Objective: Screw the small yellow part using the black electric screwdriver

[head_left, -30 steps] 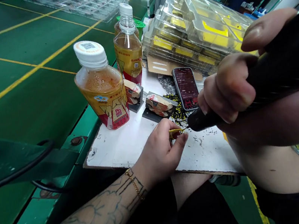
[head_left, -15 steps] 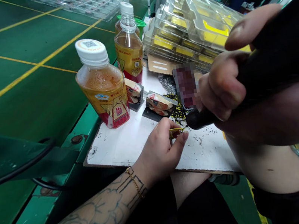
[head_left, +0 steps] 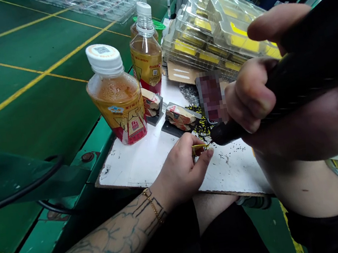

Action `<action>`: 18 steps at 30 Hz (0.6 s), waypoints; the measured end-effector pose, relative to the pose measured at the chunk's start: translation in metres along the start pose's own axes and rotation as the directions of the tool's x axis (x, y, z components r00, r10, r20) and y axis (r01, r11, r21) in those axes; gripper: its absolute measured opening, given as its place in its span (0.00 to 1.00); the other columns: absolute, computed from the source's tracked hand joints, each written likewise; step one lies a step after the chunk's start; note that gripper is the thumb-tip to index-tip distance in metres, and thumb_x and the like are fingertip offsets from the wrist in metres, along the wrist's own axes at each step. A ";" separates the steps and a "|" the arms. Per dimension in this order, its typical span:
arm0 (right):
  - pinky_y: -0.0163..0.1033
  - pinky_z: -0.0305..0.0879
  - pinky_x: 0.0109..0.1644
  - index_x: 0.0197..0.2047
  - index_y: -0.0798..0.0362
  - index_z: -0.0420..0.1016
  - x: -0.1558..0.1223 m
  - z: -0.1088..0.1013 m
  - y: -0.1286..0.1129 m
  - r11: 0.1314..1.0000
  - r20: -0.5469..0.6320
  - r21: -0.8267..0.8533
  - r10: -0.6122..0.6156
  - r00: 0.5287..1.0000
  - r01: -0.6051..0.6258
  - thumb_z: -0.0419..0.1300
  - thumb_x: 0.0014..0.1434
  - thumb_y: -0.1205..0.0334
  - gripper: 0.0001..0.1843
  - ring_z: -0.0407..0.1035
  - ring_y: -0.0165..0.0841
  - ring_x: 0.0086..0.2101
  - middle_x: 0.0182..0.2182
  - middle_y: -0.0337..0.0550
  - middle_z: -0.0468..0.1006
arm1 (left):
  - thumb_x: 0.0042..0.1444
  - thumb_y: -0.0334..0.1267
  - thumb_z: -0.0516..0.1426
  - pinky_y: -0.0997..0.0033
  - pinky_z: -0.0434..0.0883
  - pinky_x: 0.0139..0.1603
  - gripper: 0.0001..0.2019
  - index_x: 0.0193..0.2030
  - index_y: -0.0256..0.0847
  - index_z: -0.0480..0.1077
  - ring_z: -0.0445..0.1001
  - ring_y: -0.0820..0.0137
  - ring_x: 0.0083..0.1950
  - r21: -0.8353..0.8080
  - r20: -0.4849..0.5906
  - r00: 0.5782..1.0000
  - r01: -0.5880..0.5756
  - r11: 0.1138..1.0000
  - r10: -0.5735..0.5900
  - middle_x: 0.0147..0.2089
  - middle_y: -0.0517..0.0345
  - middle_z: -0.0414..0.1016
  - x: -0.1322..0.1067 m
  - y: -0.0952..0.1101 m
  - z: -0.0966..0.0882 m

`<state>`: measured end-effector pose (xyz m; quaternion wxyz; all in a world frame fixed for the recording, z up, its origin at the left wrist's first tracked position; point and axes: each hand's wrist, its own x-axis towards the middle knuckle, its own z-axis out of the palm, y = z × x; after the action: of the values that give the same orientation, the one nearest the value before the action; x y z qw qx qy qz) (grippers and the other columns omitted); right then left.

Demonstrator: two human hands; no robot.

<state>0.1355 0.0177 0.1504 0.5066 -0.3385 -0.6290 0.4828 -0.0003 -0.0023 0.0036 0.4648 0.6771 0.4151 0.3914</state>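
Across the table (head_left: pixel 161 157), bottles (head_left: pixel 128 122) hold drink (head_left: pixel 120 92), trays (head_left: pixel 221 32) yellow parts (head_left: pixel 185 48). Left hand (head_left: pixel 182 167) grips a piece (head_left: pixel 198 146), right hand (head_left: pixel 256 93) a tool (head_left: pixel 226 133).

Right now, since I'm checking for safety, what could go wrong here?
The black tool in the right hand ends close to the left hand; a slip might hurt it. The front bottle stands near the edge of the white board and could tip if knocked.
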 end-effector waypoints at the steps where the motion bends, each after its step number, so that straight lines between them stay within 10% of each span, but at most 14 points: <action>1: 0.39 0.61 0.21 0.47 0.48 0.64 0.000 0.000 0.001 1.000 0.014 -0.018 -0.024 1.000 0.024 0.54 0.60 0.38 0.24 0.59 0.30 0.17 0.20 0.32 0.63 | 0.66 0.50 0.56 0.66 0.72 0.35 0.13 0.43 0.42 0.64 0.74 0.64 0.39 0.003 -0.001 1.000 0.001 1.000 -0.001 0.38 0.54 0.73 0.000 0.000 0.000; 12: 0.35 0.59 0.21 0.40 0.49 0.63 -0.001 -0.002 0.010 0.992 0.035 0.104 -0.078 0.996 0.074 0.56 0.57 0.35 0.25 0.59 0.26 0.18 0.21 0.33 0.64 | 0.66 0.52 0.56 0.64 0.71 0.38 0.15 0.45 0.41 0.65 0.75 0.63 0.41 0.037 -0.003 1.000 0.023 0.999 -0.023 0.41 0.52 0.75 0.000 0.002 0.000; 18: 0.36 0.58 0.24 0.41 0.45 0.72 0.000 0.005 0.003 0.999 -0.083 0.039 0.028 0.996 -0.025 0.39 0.58 0.30 0.32 0.60 0.23 0.16 0.19 0.29 0.68 | 0.67 0.51 0.56 0.65 0.71 0.37 0.14 0.45 0.41 0.65 0.75 0.63 0.41 0.059 -0.009 1.000 0.004 0.998 -0.003 0.40 0.53 0.75 -0.001 0.003 0.000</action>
<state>0.1308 0.0172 0.1474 0.5325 -0.3570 -0.5935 0.4866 -0.0004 -0.0035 0.0064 0.4438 0.6880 0.4296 0.3810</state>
